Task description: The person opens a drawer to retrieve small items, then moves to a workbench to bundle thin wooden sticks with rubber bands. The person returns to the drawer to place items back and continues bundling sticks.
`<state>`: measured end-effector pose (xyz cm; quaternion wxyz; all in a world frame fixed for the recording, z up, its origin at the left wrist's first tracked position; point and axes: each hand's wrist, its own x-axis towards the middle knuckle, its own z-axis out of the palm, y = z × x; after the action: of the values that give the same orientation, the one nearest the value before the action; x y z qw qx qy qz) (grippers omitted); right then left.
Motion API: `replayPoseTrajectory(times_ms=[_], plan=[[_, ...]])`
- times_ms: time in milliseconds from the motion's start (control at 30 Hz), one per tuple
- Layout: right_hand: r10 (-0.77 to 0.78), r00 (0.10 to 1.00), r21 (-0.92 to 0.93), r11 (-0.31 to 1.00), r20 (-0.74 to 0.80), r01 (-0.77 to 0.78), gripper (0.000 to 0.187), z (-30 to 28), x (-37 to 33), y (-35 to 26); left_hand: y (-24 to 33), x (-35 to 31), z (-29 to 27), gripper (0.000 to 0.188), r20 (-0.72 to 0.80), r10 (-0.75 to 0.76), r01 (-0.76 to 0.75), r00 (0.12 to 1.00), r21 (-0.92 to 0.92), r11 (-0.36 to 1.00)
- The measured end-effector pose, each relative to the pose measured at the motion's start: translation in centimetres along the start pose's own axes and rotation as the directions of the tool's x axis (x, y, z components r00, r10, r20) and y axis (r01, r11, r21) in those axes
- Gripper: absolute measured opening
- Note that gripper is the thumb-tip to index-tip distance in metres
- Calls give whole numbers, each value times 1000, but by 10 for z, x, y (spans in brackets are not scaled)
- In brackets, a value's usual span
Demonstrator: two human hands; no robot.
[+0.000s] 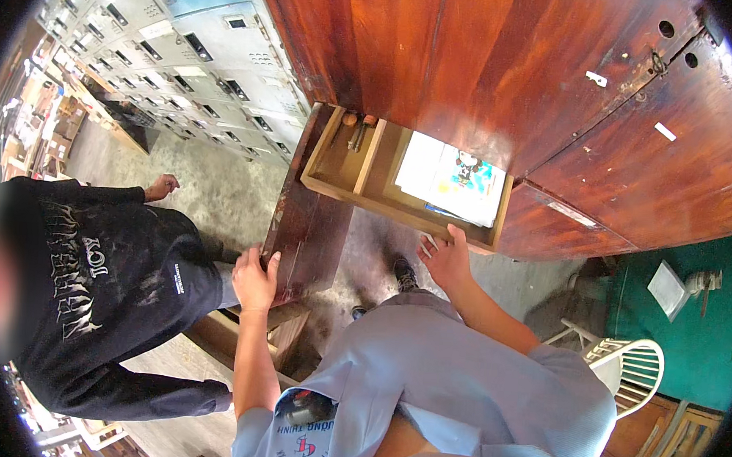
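Observation:
A shallow wooden drawer (333, 184) is pulled out from the reddish-brown wooden cabinet (471, 57). In its right compartment lie white papers (421, 166) and a colourful picture sheet (469, 172); the narrow left one holds small wooden-handled tools (359, 132). My right hand (446, 258) is at the drawer's near side by the right corner, fingers apart and holding nothing, fingertips at or close to the wood. With my left hand (255, 280) I grip the edge of a dark brown wooden panel (310, 246), the thumb showing on top. The panel stands beside and below the drawer.
A person in black (117, 270) is close on my left, one hand (163, 187) held out. Grey metal lockers (215, 74) line the far left. To the right are a white spindle-back chair (640, 375) and a green surface (698, 337). Wooden furniture (227, 338) sits below my left forearm.

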<state>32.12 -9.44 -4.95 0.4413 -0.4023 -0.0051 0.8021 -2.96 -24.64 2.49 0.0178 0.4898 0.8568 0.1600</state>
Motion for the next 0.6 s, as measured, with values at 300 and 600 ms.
replayPoseTrajectory(times_ms=[300,600], plan=[[180,982,73,980,52,-184,44,-29,-53,32,79,29,6,48,-31,639,-638,768,-112,762],[162,986,131,977,47,-167,46,-38,-74,56,50,27,46,27,51,681,-670,731,-136,730]])
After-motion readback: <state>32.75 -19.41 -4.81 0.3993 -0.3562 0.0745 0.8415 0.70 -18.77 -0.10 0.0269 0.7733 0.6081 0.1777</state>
